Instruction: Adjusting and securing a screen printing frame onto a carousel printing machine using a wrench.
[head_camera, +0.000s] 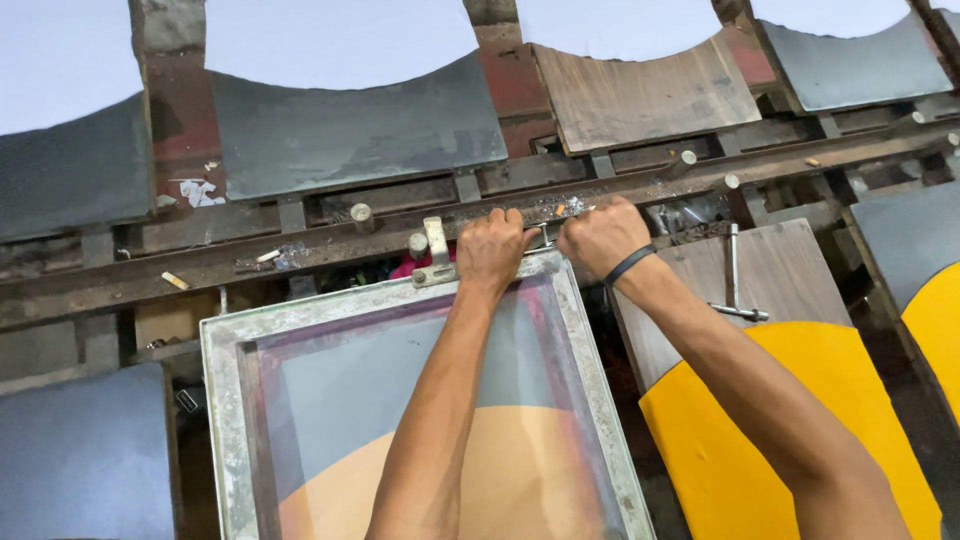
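Hands (545, 243) grip frame (400, 300) top (long axis upright).

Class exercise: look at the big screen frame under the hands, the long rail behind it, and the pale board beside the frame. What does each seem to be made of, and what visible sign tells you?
Screen frame: probably painted or coated metal, pale grey, scuffed, chipped.
Rail: likely steel, dark and rust-brown.
Board: wood or laminate, showing grain lines, partly covered with yellow.
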